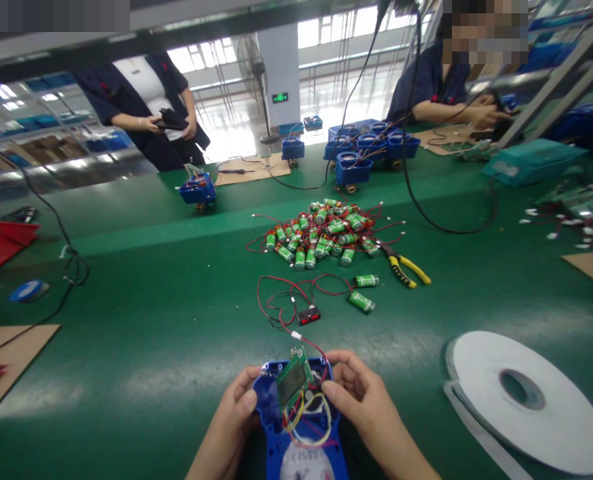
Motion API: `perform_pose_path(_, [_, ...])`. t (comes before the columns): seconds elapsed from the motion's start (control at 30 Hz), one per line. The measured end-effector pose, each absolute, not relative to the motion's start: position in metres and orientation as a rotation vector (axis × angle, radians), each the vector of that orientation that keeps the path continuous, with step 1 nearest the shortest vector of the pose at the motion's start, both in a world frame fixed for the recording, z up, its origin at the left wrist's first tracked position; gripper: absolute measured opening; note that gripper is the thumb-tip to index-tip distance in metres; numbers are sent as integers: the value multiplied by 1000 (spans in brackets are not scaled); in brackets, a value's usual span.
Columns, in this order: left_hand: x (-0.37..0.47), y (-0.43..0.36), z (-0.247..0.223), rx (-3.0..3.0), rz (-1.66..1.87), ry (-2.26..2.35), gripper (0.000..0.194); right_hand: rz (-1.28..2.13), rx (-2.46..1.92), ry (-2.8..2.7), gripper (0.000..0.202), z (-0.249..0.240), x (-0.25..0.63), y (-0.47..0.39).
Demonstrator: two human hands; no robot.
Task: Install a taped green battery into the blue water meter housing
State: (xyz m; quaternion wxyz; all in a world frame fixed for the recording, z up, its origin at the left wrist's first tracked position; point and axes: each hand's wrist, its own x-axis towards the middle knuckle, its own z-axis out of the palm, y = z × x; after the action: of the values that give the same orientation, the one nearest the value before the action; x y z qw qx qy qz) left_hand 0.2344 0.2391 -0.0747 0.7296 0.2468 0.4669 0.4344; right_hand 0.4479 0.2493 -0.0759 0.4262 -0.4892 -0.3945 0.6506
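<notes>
A blue plastic housing (304, 433) rests at the near edge of the green bench, held from both sides. My left hand (237, 407) grips its left rim. My right hand (359, 393) grips its right rim, fingers close to a small green circuit board (292, 381) that stands tilted in the housing with yellow and red wires looped below it. A red wire runs from the board up to a small black display module (308, 315) on the bench. Two loose green batteries (362, 292) lie just beyond it.
A pile of green batteries with red leads (321, 230) sits mid-bench beside yellow-handled pliers (405, 268). A large white tape roll (524, 393) lies at right. Blue housings (371, 150) and two other people stand at the far side. Cardboard (6, 360) lies left.
</notes>
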Motion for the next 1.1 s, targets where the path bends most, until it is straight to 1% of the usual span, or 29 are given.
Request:
perform_pose_path(0.13, [234, 240, -76, 546, 955, 1019, 50, 1630, -1207, -975, 48, -76, 448, 249])
perform_pose_path(0.47, [234, 240, -76, 554, 951, 1025, 48, 1624, -1230, -978, 49, -73, 448, 251])
perform_pose_path(1.1, [234, 237, -78, 547, 969, 1037, 47, 1605, -1233, -993, 48, -81, 448, 248])
